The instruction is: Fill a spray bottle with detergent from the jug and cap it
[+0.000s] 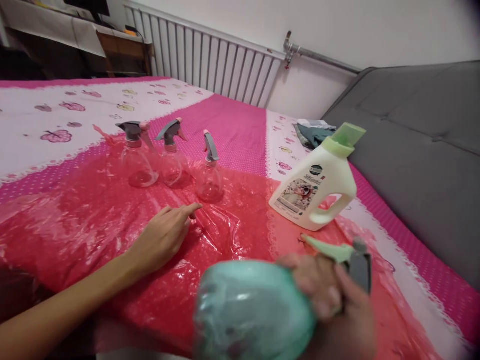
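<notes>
The spray bottle (pixel 255 305) lies tipped on its side in the air at the front, its rounded, see-through body tinted turquoise and blurred; its head (pixel 360 265) is grey plastic with a curved, pale green trigger (pixel 330 249); the right hand (pixel 333 295) is clamped round its neck, fingers curled over; the left hand (pixel 165 232), well apart from the right, holds nothing, its index finger stretched out and the others bent; whether it touches the sheet (pixel 232 230) I cannot tell.

That sheet is thin red plastic, glossy and crinkled; on it, just beyond the left fingertip, stand three clear, round-bellied sprayers (pixel 210 182) (pixel 173 167) (pixel 138 165) with grey and pink heads; to their right stands a jug (pixel 300 195), smooth cream plastic with a looped handle, a printed label and a translucent green cap (pixel 344 137).

Beneath spreads the bedspread (pixel 240 115), dotted pink bands beside white, fruit-printed ones with scalloped edges; folded cloth (pixel 314 134) lies behind the jug; beyond are a padded grey headboard (pixel 412 115) and a ribbed white radiator (pixel 210 55).
</notes>
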The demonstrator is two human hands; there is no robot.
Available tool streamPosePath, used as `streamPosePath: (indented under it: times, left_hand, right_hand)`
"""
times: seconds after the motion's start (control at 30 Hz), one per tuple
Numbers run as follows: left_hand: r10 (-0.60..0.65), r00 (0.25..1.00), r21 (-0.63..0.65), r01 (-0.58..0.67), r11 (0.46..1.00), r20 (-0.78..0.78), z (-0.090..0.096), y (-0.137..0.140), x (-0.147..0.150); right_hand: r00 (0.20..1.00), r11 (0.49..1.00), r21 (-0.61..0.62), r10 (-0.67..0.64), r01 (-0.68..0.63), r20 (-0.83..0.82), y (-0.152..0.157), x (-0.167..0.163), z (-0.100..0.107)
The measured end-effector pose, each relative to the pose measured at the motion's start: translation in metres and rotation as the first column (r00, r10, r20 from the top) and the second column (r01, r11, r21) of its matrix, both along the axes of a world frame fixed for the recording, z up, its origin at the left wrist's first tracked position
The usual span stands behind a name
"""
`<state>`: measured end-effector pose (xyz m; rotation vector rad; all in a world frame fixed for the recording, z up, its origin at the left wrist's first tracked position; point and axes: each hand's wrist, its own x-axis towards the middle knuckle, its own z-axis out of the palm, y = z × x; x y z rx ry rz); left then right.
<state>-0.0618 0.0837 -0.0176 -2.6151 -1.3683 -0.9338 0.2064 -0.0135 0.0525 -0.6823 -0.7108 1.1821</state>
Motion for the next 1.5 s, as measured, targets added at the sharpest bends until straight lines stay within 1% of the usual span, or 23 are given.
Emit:
streamPosePath:
  times: [0.07,0.1,0.13,0.23,0.27,0.33,0.4,0.47,0.53,0.63,0.67,0.73,0.77,0.83,0.9,1.03,1.17,1.23,1.33,1.37,1.4,1.43,1.5]
  left_hand:
    - [-0.012,1.000,0.011,0.012,1.000,0.009,0.001,0.000,-0.001]
    - [-0.016,1.000,0.016,0.016,1.000,0.007,0.002,0.000,-0.001]
    - [-0.015,1.000,0.018,0.015,1.000,-0.001,0.002,-0.001,-0.001]
    - [-0.007,1.000,0.011,0.007,1.000,-0.002,0.003,-0.002,0.000]
    - [-0.008,1.000,0.001,0.008,1.000,-0.001,0.003,-0.002,0.001]
    - [-0.006,1.000,-0.022,0.006,1.000,0.001,0.004,-0.003,0.001]
    - [0.008,1.000,-0.040,-0.008,0.999,-0.007,0.004,-0.003,0.001]
    - [0.022,1.000,-0.055,-0.022,0.998,-0.006,0.006,-0.003,0.001]
    - [0.020,1.000,-0.068,-0.020,0.997,-0.003,0.007,-0.003,0.002]
    - [0.010,1.000,-0.086,-0.010,0.996,0.004,0.009,-0.005,0.004]
    - [0.013,1.000,-0.094,-0.012,0.996,0.011,0.010,-0.006,0.004]
    - [0.024,0.999,-0.113,-0.020,0.993,0.031,0.012,-0.008,0.006]
    - [0.026,0.999,-0.126,-0.020,0.992,0.042,0.013,-0.008,0.007]
    - [0.014,0.998,-0.143,-0.005,0.990,0.059,0.014,-0.010,0.008]
    - [-0.013,0.998,-0.145,0.023,0.989,0.066,0.015,-0.010,0.008]
    - [-0.066,0.996,-0.135,0.074,0.988,0.058,0.014,-0.011,0.006]
    - [-0.088,0.995,-0.114,0.093,0.989,0.051,0.014,-0.012,0.004]
    - [-0.072,0.994,-0.142,0.084,0.986,0.085,0.016,-0.013,0.005]
    - [-0.039,0.983,-0.282,0.090,0.955,0.180,0.023,-0.015,0.009]
    - [-0.029,0.977,-0.335,0.100,0.937,0.211,0.026,-0.016,0.011]
    - [-0.021,0.970,-0.378,0.114,0.919,0.240,0.029,-0.018,0.013]
    - [-0.019,0.964,-0.410,0.131,0.902,0.266,0.032,-0.020,0.015]
    - [-0.038,0.952,-0.435,0.174,0.884,0.303,0.036,-0.024,0.017]
  right_hand:
    - [0.980,0.981,0.034,0.191,-0.192,0.049,-0.001,0.004,0.002]
    - [0.972,0.971,0.042,0.233,-0.235,0.032,-0.001,0.005,0.004]
    - [0.978,0.978,0.041,0.207,-0.206,-0.025,0.000,0.004,0.005]
    - [0.963,0.993,0.003,-0.114,0.118,-0.244,0.004,-0.007,0.010]
    - [0.956,0.984,-0.018,-0.178,0.179,-0.232,0.007,-0.013,0.011]
    - [0.975,0.988,-0.048,-0.154,0.149,-0.157,0.015,-0.019,0.010]
    - [0.971,0.983,-0.130,-0.149,0.126,-0.188,0.025,-0.018,0.006]
    - [0.921,0.945,-0.201,-0.303,0.257,-0.244,0.032,-0.009,0.003]
    - [0.894,0.932,-0.191,-0.353,0.309,-0.275,0.035,0.000,0.005]
    - [0.937,0.955,-0.196,-0.266,0.224,-0.226,0.033,0.007,0.015]
    - [0.930,0.947,-0.222,-0.282,0.231,-0.237,0.033,0.010,0.019]
    - [0.822,0.858,-0.283,-0.500,0.428,-0.273,0.034,0.014,0.024]
    - [0.829,0.878,-0.284,-0.465,0.386,-0.311,0.036,0.016,0.024]
    - [0.821,0.885,-0.195,-0.466,0.423,-0.330,0.040,0.018,0.021]
    - [0.851,0.909,-0.209,-0.413,0.361,-0.324,0.044,0.017,0.016]
    - [0.804,0.885,-0.181,-0.465,0.429,-0.371,0.045,0.017,0.014]
    - [0.868,0.918,-0.194,-0.392,0.347,-0.303,0.041,0.026,0.025]
    - [0.830,0.865,-0.172,-0.501,0.471,-0.246,0.039,0.033,0.031]
    - [0.741,0.776,-0.187,-0.631,0.603,-0.229,0.038,0.038,0.032]
    - [0.789,0.811,-0.214,-0.581,0.544,-0.198,0.038,0.039,0.032]
    - [0.860,0.873,-0.246,-0.470,0.421,-0.199,0.038,0.040,0.030]
    - [0.864,0.871,-0.226,-0.475,0.435,-0.166,0.038,0.042,0.029]
    - [0.769,0.786,-0.108,-0.618,0.609,-0.165,0.037,0.044,0.028]
